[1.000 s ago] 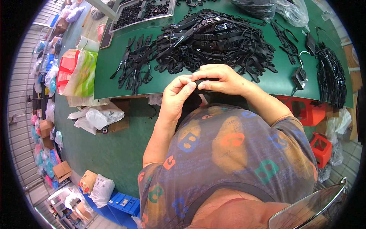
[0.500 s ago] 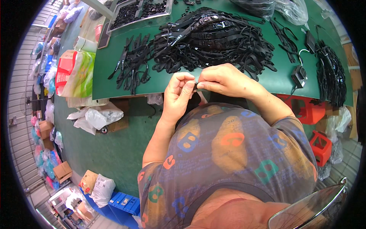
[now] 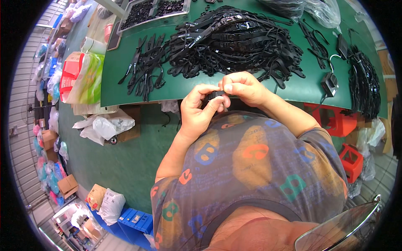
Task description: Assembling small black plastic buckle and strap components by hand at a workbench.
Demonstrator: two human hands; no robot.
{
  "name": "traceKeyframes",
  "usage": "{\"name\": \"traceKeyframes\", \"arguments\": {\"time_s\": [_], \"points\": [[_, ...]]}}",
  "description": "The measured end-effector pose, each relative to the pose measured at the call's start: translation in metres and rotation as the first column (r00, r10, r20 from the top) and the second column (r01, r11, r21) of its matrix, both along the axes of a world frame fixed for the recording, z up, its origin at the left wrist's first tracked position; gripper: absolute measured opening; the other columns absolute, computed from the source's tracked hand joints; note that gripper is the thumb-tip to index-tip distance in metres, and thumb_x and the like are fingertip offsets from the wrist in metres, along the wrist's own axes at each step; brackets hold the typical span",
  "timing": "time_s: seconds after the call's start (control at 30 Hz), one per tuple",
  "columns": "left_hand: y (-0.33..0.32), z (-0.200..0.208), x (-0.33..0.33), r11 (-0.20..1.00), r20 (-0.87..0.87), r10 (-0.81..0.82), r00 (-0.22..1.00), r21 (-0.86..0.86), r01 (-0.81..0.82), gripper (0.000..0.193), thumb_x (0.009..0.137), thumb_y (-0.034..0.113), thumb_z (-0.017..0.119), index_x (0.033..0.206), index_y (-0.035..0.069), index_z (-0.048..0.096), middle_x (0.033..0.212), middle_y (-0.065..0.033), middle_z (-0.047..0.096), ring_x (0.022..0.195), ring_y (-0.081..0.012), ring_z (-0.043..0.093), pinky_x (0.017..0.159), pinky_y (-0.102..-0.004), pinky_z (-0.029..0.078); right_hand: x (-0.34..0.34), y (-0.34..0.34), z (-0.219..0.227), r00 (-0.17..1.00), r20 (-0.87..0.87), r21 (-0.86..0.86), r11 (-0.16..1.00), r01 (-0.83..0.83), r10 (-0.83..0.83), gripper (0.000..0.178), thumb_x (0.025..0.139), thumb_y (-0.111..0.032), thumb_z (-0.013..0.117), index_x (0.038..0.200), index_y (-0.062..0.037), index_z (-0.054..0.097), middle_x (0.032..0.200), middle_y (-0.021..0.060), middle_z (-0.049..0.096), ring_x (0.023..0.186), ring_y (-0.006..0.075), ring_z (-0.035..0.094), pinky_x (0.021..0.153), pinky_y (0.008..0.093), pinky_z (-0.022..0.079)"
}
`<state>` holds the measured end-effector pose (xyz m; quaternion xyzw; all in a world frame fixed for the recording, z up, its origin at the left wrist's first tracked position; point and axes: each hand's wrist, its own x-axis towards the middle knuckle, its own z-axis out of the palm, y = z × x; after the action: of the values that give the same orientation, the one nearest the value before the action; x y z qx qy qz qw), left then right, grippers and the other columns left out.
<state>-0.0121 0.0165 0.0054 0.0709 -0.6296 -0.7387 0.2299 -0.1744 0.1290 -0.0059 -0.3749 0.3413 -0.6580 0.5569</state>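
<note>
Left fingers (image 3: 201, 89) have a small black piece (image 3: 215, 95) gripped, right fingers (image 3: 233, 88) pinching at its end, all by the near edge of the green counter (image 3: 119, 97), big heap of black straps (image 3: 234, 42) just beyond

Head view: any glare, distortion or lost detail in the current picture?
Head view: front edge of the green table bends, fisheye rim goes black; head view: bright glints on the black strap pile; head view: small black piece between left hand and right hand is dark, fine detail unreadable.
</note>
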Motion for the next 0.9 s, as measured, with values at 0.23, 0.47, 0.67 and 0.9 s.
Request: {"name": "traceKeyframes", "arguments": {"time_s": [0.23, 0.47, 0.67, 0.9], "points": [[0.000, 0.000, 0.002, 0.980, -0.020, -0.033, 0.999, 0.195, 0.036, 0.018, 0.096, -0.001, 0.065, 0.113, 0.002, 0.061, 0.091, -0.0084, 0.069, 0.072, -0.0080, 0.061, 0.067, -0.0229, 0.052, 0.002, -0.002, 0.003, 0.992, 0.120, -0.023, 0.999, -0.025, 0.028, 0.025, 0.100, -0.024, 0.059, 0.083, -0.0049, 0.061, 0.076, 0.0059, 0.063, 0.071, 0.0154, 0.064, 0.070, 0.0310, 0.052], [-0.016, 0.016, -0.004, 0.768, 0.043, 0.193, 0.980, -0.628, -0.124, 0.023, 0.084, -0.003, 0.075, 0.105, -0.001, 0.066, 0.093, -0.0055, 0.066, 0.082, -0.0116, 0.063, 0.071, -0.0245, 0.050, -0.007, 0.002, 0.013, 0.902, -0.431, 0.194, 0.975, 0.104, -0.010, 0.030, 0.101, -0.027, 0.063, 0.081, -0.0055, 0.062, 0.071, -0.0011, 0.061, 0.067, 0.0062, 0.058, 0.062, 0.0250, 0.050], [-0.010, 0.024, -0.002, 0.816, 0.131, 0.253, 0.959, -0.561, -0.139, 0.024, 0.086, 0.004, 0.074, 0.109, 0.001, 0.069, 0.098, -0.0095, 0.069, 0.086, -0.0159, 0.068, 0.075, -0.0280, 0.053, -0.007, 0.004, 0.012, 0.816, -0.562, 0.105, 0.967, 0.233, -0.136, 0.025, 0.100, -0.018, 0.064, 0.080, -0.0040, 0.062, 0.074, -0.0006, 0.061, 0.067, 0.0059, 0.057, 0.059, 0.0245, 0.045], [-0.019, 0.006, 0.007, 0.992, 0.199, -0.051, 0.979, 0.124, 0.027, 0.021, 0.096, 0.004, 0.066, 0.115, -0.003, 0.068, 0.098, -0.0041, 0.070, 0.085, -0.0101, 0.064, 0.074, -0.0260, 0.052, -0.006, 0.003, 0.011, 0.891, -0.398, 0.094, 0.957, 0.275, -0.218, 0.022, 0.099, -0.013, 0.063, 0.080, -0.0027, 0.062, 0.075, 0.0009, 0.064, 0.068, 0.0075, 0.062, 0.061, 0.0247, 0.049]]}}
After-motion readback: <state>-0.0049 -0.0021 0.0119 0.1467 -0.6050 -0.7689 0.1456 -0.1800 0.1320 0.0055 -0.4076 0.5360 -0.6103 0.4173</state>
